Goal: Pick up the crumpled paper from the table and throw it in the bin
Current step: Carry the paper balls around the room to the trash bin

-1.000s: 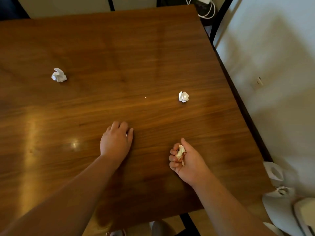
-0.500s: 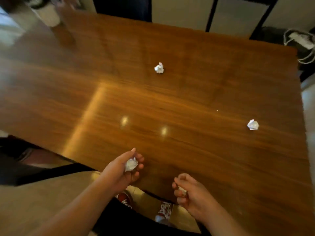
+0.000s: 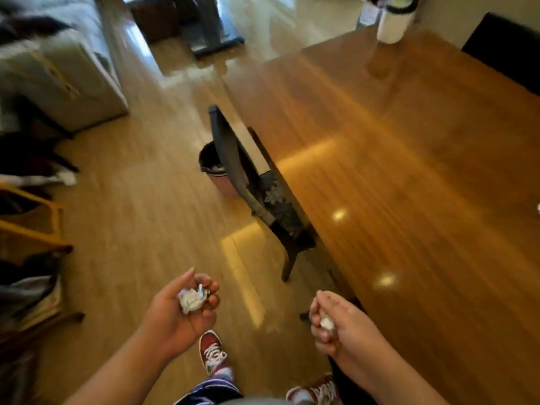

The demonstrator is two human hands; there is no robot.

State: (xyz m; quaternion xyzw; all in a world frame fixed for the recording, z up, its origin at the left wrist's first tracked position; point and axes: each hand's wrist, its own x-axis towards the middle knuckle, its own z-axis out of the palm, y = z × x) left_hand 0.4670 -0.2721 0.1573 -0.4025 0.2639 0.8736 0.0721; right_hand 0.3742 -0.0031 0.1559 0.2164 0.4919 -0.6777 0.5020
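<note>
My left hand (image 3: 181, 314) is held palm up over the wooden floor, fingers curled around a white crumpled paper ball (image 3: 191, 299). My right hand (image 3: 342, 328) is closed on a second, smaller crumpled paper (image 3: 326, 323), beside the near corner of the wooden table (image 3: 409, 171). The bin (image 3: 213, 171), pink with a dark liner and some white paper inside, stands on the floor ahead, partly hidden behind a dark chair (image 3: 242, 176). A sliver of white at the table's right edge (image 3: 538, 208) may be another paper.
The chair is tucked against the table's left side, between me and the bin. A white cylindrical container (image 3: 394, 21) stands at the table's far end. A sofa (image 3: 58, 68) and clutter (image 3: 29, 229) line the left. My red shoes (image 3: 211, 352) show below.
The view has swung left from the tabletop to the floor and bin. Both hands left the table, each holding a crumpled paper; the left one picked its paper up during this second.
</note>
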